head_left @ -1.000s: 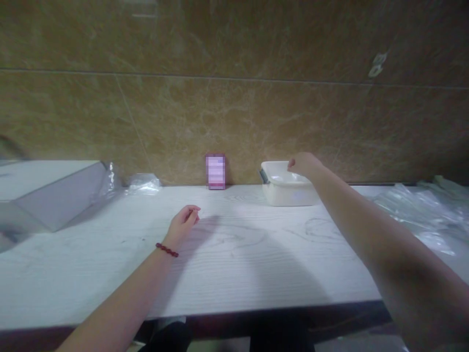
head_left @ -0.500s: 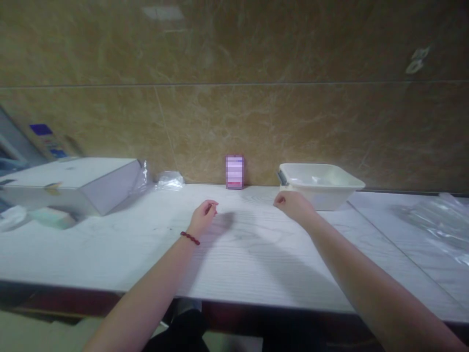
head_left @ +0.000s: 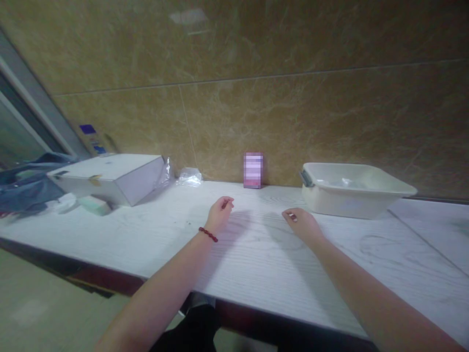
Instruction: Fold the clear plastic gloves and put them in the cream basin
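Above the white wood-grain tabletop (head_left: 252,264), both hands hover a short way apart. My left hand (head_left: 220,214), with a dark red beaded bracelet (head_left: 208,234) at its wrist, has its fingers curled in. A small reddish-brown patch shows between thumb and fingers, too small to name. My right hand (head_left: 303,224) is closed in a pinch, and a small brown and pale spot shows at its fingers; I cannot tell what it is. Just behind the right hand stands a cream plastic bin (head_left: 340,200) with a grey handle clip. An upright phone-sized thing (head_left: 253,171), its face pixelated, leans on the wall.
At the left is a white box (head_left: 120,181), with a pale green block (head_left: 94,205) before it and clear plastic wrap (head_left: 189,177) to its right. A bluish plastic bag (head_left: 29,186) lies at the far left. Brown marble-look tiles (head_left: 234,112) line the back.
The view has swung left and tilted, so things sit further right in it. My right hand has come down and away from the bin's edge. My left hand stays curled.
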Demonstrator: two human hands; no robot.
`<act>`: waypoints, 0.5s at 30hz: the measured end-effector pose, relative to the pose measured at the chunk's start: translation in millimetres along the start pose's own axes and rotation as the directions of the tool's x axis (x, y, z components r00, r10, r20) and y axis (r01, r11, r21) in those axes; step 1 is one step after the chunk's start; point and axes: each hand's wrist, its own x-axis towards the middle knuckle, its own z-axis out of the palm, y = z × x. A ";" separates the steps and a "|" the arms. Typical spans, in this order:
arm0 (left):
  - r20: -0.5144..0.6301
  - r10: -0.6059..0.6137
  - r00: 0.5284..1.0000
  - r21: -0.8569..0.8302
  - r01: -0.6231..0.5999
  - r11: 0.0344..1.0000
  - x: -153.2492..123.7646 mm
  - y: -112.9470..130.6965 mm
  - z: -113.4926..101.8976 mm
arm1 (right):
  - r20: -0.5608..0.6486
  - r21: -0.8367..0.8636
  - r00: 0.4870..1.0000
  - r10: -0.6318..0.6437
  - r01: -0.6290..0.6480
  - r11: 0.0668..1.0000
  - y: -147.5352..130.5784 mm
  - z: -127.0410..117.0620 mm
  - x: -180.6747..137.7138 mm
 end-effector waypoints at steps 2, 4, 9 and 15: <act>-0.044 -0.017 0.999 0.061 0.020 0.998 8.3 1.9 -4.1 | 0.007 0.012 1.000 0.008 -0.008 1.000 -0.4 0.8 -0.7; -0.072 -0.025 0.997 0.119 0.033 0.992 19.4 3.2 -10.3 | 0.008 0.030 1.000 0.003 -0.004 1.000 -0.6 1.4 -1.3; -0.102 -0.041 0.994 0.342 0.074 0.937 50.6 -5.6 -34.0 | -0.002 0.045 1.000 0.013 -0.013 0.999 0.6 1.8 -1.6; -0.110 -0.099 0.989 0.611 0.145 0.779 83.7 -41.2 -68.7 | 0.000 0.086 1.000 0.021 -0.021 0.996 -2.9 3.4 -2.3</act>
